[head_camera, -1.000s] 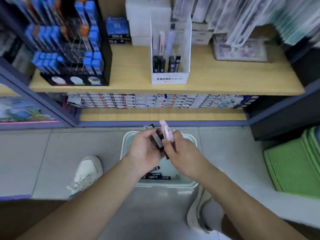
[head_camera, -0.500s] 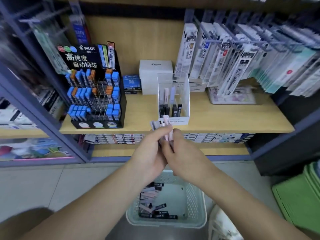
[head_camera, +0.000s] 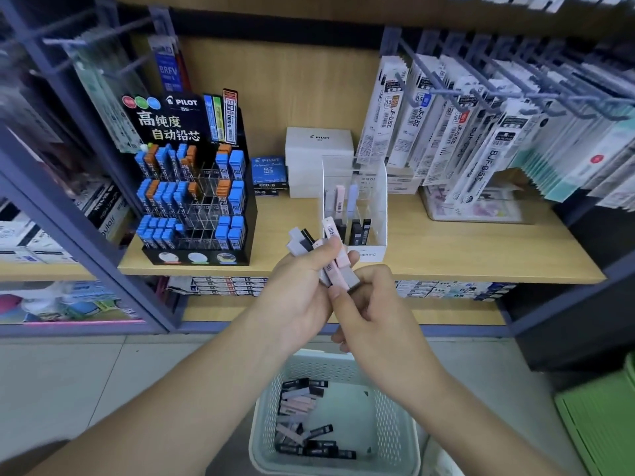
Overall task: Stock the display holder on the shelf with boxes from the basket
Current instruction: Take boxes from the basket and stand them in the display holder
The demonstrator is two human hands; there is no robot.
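Note:
My left hand (head_camera: 302, 290) grips a fanned bunch of slim boxes (head_camera: 302, 240), grey, black and pink, just in front of the shelf edge. My right hand (head_camera: 374, 304) pinches the lower end of a pink box (head_camera: 338, 266) in that bunch. Right behind the hands stands the white display holder (head_camera: 376, 214) on the wooden shelf (head_camera: 464, 255), with a few pink, lilac and black boxes upright inside. On the floor below sits the pale green basket (head_camera: 395, 424), holding several more slim boxes (head_camera: 302, 420).
A black Pilot lead display (head_camera: 196, 187) with blue and orange cases stands left of the holder. White Pilot boxes (head_camera: 319, 149) sit behind it. Hanging refill packs (head_camera: 481, 132) fill the right side. A green crate (head_camera: 601, 424) is on the floor at right.
Both hands rose from over the basket to the shelf edge with the bunch of boxes. The view tilted up from the floor to the shelf and display holder.

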